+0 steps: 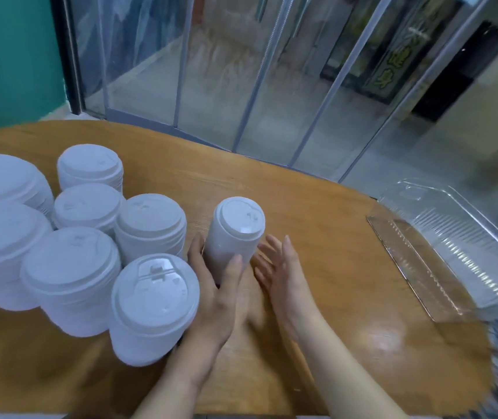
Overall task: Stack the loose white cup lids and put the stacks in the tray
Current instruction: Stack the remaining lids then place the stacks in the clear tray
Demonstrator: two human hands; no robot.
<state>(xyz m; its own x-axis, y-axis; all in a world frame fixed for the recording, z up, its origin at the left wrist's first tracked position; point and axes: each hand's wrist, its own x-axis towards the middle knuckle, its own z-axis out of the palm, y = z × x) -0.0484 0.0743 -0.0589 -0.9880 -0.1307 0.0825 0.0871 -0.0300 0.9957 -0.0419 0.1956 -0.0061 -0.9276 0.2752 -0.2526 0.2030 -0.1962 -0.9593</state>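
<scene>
A tall stack of white cup lids (235, 234) stands upright in the middle of the wooden table (317, 213). My left hand (214, 291) grips its lower part, thumb on the front and fingers round the left side. Just to the right of the stack, my right hand (281, 273) is open with fingers spread, not touching it. Several more white lid stacks (72, 276) crowd the left of the table. The clear plastic tray (441, 237) lies at the right edge with nothing in it.
The clear tray overhangs the table's right edge. Behind the table runs a glass partition with metal frames (241, 86), and a teal wall (9, 55) is at the far left. Bare wood lies between the held stack and the tray.
</scene>
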